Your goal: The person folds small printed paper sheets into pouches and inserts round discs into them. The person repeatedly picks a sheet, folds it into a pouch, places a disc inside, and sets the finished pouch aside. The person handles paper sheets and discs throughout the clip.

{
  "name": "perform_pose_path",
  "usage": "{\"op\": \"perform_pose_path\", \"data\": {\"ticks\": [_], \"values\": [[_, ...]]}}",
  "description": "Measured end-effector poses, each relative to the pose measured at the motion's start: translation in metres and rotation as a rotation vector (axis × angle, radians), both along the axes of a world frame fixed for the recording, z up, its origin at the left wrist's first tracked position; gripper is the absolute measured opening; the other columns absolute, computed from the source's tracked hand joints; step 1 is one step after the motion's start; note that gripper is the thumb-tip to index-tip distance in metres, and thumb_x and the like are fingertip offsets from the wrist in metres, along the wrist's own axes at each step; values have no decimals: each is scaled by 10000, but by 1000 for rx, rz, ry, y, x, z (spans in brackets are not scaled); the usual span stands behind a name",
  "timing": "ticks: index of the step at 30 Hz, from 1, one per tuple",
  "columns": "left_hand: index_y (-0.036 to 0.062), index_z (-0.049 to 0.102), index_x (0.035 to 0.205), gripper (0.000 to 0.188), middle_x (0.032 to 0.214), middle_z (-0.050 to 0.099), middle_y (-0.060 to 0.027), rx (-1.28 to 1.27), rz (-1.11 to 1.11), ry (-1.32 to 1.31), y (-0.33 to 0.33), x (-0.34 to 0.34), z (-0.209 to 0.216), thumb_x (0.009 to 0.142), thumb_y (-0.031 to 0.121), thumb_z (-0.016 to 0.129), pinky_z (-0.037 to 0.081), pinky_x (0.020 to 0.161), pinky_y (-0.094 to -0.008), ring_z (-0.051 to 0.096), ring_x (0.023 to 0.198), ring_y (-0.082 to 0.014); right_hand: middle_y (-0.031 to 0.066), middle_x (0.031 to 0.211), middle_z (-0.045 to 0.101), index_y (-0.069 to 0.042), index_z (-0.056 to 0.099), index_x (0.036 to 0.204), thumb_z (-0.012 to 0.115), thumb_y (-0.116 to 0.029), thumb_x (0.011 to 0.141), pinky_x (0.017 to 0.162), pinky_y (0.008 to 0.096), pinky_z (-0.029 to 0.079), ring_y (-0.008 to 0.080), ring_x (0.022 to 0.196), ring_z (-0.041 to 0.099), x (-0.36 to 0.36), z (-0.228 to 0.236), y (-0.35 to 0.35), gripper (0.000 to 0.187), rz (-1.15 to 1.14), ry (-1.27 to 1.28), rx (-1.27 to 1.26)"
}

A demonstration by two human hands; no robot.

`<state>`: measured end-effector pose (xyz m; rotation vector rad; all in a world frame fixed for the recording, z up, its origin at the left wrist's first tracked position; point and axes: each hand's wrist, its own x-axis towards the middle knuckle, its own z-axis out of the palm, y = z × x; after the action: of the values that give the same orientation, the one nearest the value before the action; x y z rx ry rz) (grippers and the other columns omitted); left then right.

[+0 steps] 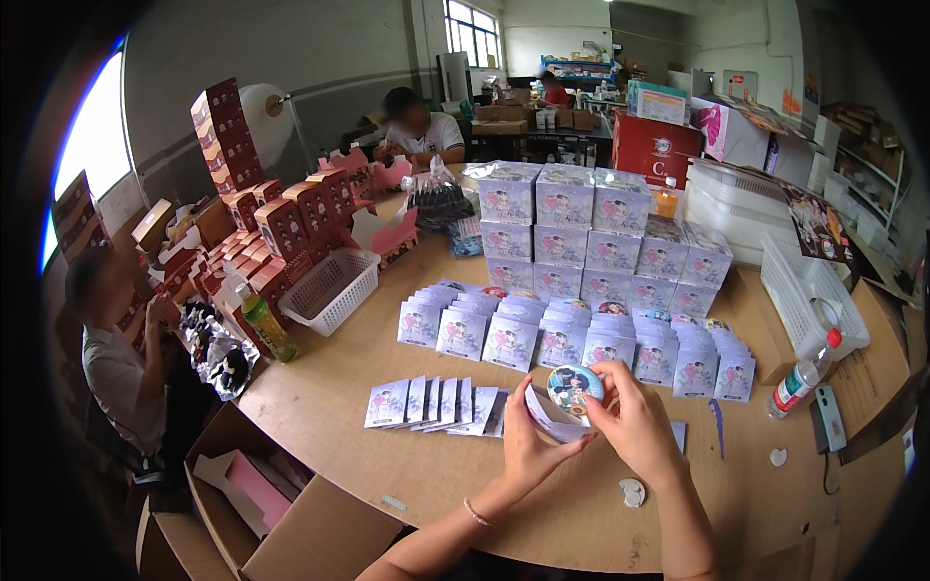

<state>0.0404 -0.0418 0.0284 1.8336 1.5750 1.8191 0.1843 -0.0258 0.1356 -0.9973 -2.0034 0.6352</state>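
My left hand (531,453) is closed around a pale lilac paper sleeve (554,422), whose mouth is spread open. My right hand (635,418) pinches a round picture badge (573,385) by its edge, tilted over that mouth. Whether the badge has partly entered the sleeve is hard to tell. Left of my hands, a short row of similar flat sleeves (388,402) overlaps on the table. Beyond my hands stand several leaning stacks of printed sleeves (511,339), with coloured round badges showing at some of their tops.
Lilac boxes (562,198) are piled behind the sleeves. A white basket (334,295) and a green bottle (268,329) stand left, near red-brown boxes (310,213). A clear bottle (806,376) and a phone (828,419) lie right. Two people (423,131) (121,363) sit around the table.
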Motion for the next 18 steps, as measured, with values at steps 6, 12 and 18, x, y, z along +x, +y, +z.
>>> {"op": "perform_pose_path", "data": {"ticks": [6,12,18], "values": [[-41,274,1350,1096,1140,448,-174,13,8,25,-1,1,2,522,320,896,433,862,-385,491,1034,-303,95,757,624,-35,523,1070,626,-38,836,556,304,489,183,636,633,7,0,8,256,79,75,-30],[-32,271,1354,1095,1142,442,-177,2,-41,-55,2,-1,-2,523,311,896,435,854,-387,492,1024,-304,74,755,617,-19,531,1081,633,-2,829,592,276,513,146,662,630,8,4,8,272,108,177,-68],[-24,281,1348,1073,1176,439,-171,55,-22,-74,2,-1,-6,530,300,893,432,887,-381,488,1060,-306,18,778,581,-6,550,1079,648,17,814,636,225,491,74,704,569,3,10,-4,284,187,196,-216]]}}
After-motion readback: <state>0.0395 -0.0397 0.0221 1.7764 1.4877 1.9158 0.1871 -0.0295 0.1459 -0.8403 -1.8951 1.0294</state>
